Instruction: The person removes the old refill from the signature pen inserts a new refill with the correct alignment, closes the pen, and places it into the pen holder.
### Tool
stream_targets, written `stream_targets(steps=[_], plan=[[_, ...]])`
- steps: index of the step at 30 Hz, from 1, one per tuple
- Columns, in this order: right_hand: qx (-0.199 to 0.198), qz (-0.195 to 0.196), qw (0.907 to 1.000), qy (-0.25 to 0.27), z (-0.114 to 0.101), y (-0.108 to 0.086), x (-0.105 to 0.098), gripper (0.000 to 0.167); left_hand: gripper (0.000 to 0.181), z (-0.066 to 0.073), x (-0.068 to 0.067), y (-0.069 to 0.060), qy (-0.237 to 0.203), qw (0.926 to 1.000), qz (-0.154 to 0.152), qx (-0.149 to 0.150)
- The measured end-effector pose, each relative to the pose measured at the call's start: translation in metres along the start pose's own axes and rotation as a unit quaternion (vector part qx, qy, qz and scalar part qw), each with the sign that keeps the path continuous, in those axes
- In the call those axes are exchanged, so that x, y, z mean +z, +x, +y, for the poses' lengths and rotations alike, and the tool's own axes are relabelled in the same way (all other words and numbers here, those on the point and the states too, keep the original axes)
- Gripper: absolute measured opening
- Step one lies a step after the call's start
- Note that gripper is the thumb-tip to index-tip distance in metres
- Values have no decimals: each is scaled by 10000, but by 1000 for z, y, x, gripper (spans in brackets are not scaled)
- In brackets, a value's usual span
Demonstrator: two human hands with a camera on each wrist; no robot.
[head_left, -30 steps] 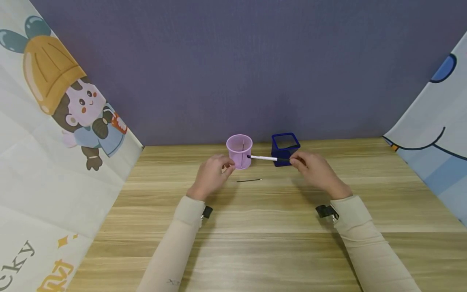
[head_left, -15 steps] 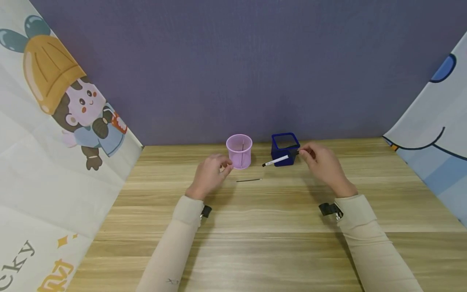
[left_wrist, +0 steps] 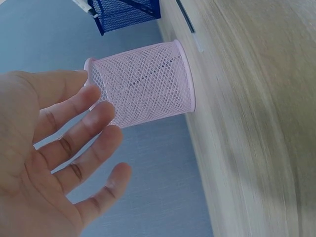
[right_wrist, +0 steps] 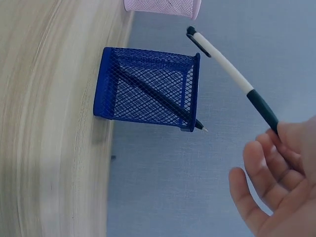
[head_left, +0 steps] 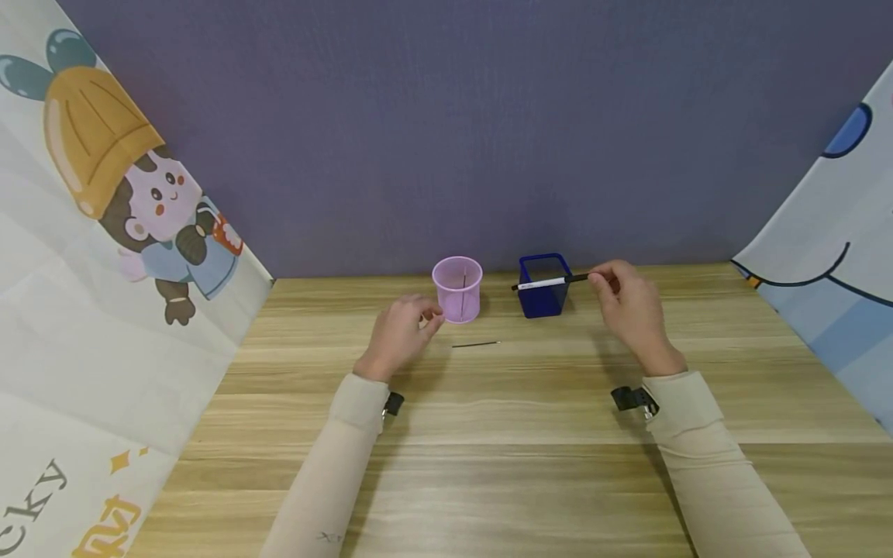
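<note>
In the head view my right hand [head_left: 631,306] pinches a white-and-black pen [head_left: 543,284] by its black end. The pen lies nearly level, in front of the upper part of the blue mesh pen holder [right_wrist: 143,89]. Inside that holder leans a dark pen [right_wrist: 158,98], its tip poking past the rim. My left hand [left_wrist: 74,133] is beside the round pink mesh pen holder [left_wrist: 143,81], fingers loosely bent and nothing gripped; whether the fingertips touch its rim I cannot tell. A thin dark stick, like a pen refill [head_left: 464,287], stands in the pink holder.
Another thin dark refill [head_left: 477,344] lies on the wood-grain table [head_left: 502,465] in front of the pink holder. A grey-blue wall panel [head_left: 446,139] rises behind both holders. Printed cloths hang at the left and right sides.
My right hand has moved right and away from me with the pen, which dipped at its far end and is now nearly level. My left hand has barely moved.
</note>
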State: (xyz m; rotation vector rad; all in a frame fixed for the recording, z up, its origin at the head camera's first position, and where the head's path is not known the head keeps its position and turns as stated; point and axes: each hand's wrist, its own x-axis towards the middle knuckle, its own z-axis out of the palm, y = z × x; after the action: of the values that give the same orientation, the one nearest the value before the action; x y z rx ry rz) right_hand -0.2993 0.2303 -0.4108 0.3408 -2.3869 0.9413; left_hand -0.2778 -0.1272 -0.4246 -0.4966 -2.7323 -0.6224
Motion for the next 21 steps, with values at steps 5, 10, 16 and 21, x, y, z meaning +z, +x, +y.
stream_targets(steps=[5,10,16,21], plan=[[29,266,9996,27,1,1,-1,22,15,-1,1,0,10,10000,39,-1],[191,458,9988,16,2,1,-4,24,16,-2,1,0,28,10000,27,-80],[330,698,9970,-25,4,1,-6,24,18,-4,2,0,87,9998,81,-153],[303,766,9966,-87,5,1,-6,23,18,-4,2,0,114,9996,86,-226]])
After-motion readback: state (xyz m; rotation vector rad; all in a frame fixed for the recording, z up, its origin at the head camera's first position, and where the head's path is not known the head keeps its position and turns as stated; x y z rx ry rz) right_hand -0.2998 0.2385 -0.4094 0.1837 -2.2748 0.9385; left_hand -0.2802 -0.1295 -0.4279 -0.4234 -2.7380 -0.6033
